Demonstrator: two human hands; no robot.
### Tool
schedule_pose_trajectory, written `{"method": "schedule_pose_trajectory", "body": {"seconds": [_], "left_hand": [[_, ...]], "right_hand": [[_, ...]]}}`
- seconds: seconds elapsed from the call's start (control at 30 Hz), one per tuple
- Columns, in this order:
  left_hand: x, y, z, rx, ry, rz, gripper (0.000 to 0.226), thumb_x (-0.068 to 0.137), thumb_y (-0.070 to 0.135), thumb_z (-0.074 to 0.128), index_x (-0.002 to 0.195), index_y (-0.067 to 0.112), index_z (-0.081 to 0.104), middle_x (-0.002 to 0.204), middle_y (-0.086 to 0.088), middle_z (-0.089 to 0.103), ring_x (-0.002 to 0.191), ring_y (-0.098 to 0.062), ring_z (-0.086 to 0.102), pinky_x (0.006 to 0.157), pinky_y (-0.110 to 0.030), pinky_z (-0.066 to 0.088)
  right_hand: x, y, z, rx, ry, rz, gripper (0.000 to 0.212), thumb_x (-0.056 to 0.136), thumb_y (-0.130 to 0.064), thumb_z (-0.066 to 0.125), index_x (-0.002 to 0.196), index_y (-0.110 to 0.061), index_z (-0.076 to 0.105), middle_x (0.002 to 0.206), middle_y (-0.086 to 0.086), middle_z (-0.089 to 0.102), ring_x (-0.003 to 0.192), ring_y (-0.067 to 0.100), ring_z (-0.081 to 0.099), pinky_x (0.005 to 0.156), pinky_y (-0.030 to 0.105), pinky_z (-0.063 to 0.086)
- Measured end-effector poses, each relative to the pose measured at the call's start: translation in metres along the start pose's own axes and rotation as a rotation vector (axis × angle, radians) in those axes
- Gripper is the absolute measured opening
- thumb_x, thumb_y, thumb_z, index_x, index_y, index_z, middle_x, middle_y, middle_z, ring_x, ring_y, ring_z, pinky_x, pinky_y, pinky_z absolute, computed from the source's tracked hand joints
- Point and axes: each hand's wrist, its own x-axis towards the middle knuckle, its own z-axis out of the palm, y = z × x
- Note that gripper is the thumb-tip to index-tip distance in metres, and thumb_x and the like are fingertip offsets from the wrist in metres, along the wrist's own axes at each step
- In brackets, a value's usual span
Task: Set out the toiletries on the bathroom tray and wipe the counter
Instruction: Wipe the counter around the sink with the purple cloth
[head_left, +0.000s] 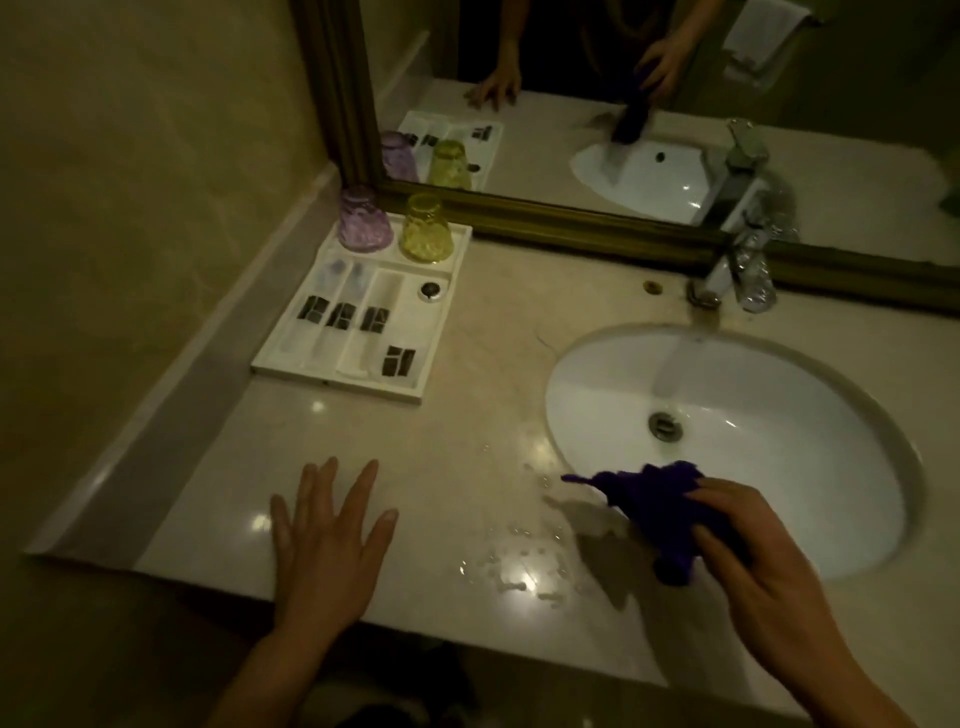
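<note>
The purple cloth (660, 506) is over the near left rim of the sink (753, 395), gripped by the right hand (753, 566). Left of the sink, the left hand (327, 540) lies flat, fingers spread, on the wet worktop (493, 338). The tray (415, 322) sits farther left.

**Counter layout from above**

A white rectangular tray (337, 385) sat back-left on the beige marble counter (467, 364), just before the gold-framed mirror (841, 83). A purple glass tumbler (363, 221) and, to its right, a yellow glass tumbler (425, 228) stood upside down in its rear compartment, sachets (343, 314) lying before them. The white oval sink (779, 410) lay right, chrome faucet (724, 278) behind it. A purple cloth (657, 512), in the right hand (769, 571), hung over its near-left rim.
</note>
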Motion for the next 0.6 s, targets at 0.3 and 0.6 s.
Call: {"method": "schedule_pose_trajectory", "body": {"seconds": [0.3,0.6], "left_hand": [[-0.002,0.003,0.009,0.18,-0.014,0.005,0.071,0.088,0.069,-0.001,0.153,0.041,0.011,0.163,-0.011,0.006,0.149,-0.025,-0.005,0.118,-0.054,-0.008],[-0.005,0.012,0.003,0.169,-0.001,-0.007,0.07,0.089,0.063,0.01,0.153,0.038,0.019,0.162,-0.013,0.011,0.149,-0.027,-0.002,0.118,-0.052,-0.008]], "right_hand": [[-0.084,0.07,-0.003,-0.542,-0.238,0.254,0.067,0.083,-0.079,0.033,0.144,-0.055,0.023,0.161,-0.01,0.012,0.148,0.028,0.007,0.117,0.047,0.009],[-0.087,0.09,0.011,-0.707,-0.11,0.306,0.073,0.093,-0.067,0.007,0.15,-0.029,0.03,0.157,0.003,0.032,0.147,0.036,0.017,0.115,0.055,0.025]]}}
